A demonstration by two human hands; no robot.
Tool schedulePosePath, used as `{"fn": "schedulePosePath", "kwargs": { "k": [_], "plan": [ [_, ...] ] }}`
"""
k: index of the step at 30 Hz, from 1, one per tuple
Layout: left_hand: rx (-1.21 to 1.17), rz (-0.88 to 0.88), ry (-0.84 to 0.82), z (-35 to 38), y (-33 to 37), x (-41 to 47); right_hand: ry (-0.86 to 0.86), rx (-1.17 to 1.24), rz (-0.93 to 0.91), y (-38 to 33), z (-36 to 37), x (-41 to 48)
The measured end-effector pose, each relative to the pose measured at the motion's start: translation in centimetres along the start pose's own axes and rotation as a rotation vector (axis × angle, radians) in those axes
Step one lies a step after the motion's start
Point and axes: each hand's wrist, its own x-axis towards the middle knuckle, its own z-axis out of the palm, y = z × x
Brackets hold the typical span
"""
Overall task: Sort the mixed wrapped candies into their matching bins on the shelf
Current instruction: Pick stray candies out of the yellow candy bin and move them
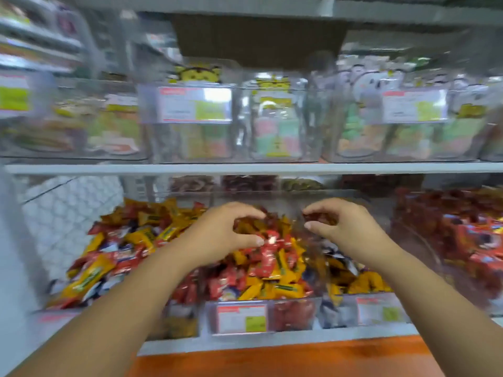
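A clear middle bin [295,312] on the lower shelf holds a heap of mixed wrapped candies [268,263], red and yellow. Over that heap, my left hand [217,235] curls its fingers and thumb round a few red and brown candies [245,225]. To its right, at the same height, my right hand [343,227] pinches some dark red candies [319,219] between thumb and fingertips, above the divider between the middle and right bins. The picture is motion-blurred, so the wrappers' prints cannot be read.
A left bin [109,257] is piled with yellow, red and white candies. A right bin [462,240] holds mostly red packets. Price labels [242,318] sit on the bin fronts. The upper shelf [245,168] carries clear boxes of pastel sweets. An orange ledge [272,357] runs below.
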Motion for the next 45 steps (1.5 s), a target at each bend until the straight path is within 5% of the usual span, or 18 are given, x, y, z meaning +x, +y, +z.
{"fn": "schedulePosePath", "kwargs": {
  "k": [9, 20, 28, 33, 39, 45],
  "plan": [
    [0.015, -0.335, 0.072, -8.6, -10.8, -13.5, -0.338, -0.065, -0.431, -13.7, 10.0, 1.4],
    [0.077, -0.378, -0.119, -10.1, -14.8, -16.0, -0.982, -0.377, -0.292, -19.2, 17.7, 3.9],
    [0.023, -0.414, -0.098, -10.0, -15.2, -14.5, -0.664, -0.277, -0.273, -18.1, 17.5, 5.5],
    [0.202, -0.449, -0.069, -10.2, -15.3, -14.0, -0.567, -0.259, -0.285, -18.3, 18.7, 5.9],
    [0.217, -0.439, -0.145, -10.4, -15.3, -14.0, -0.905, -0.197, -0.287, -19.8, 20.5, 4.9],
    [0.272, -0.381, -0.188, -9.8, -15.1, -13.8, -0.867, -0.256, -0.233, -19.4, 19.5, 5.4]
  ]
}}
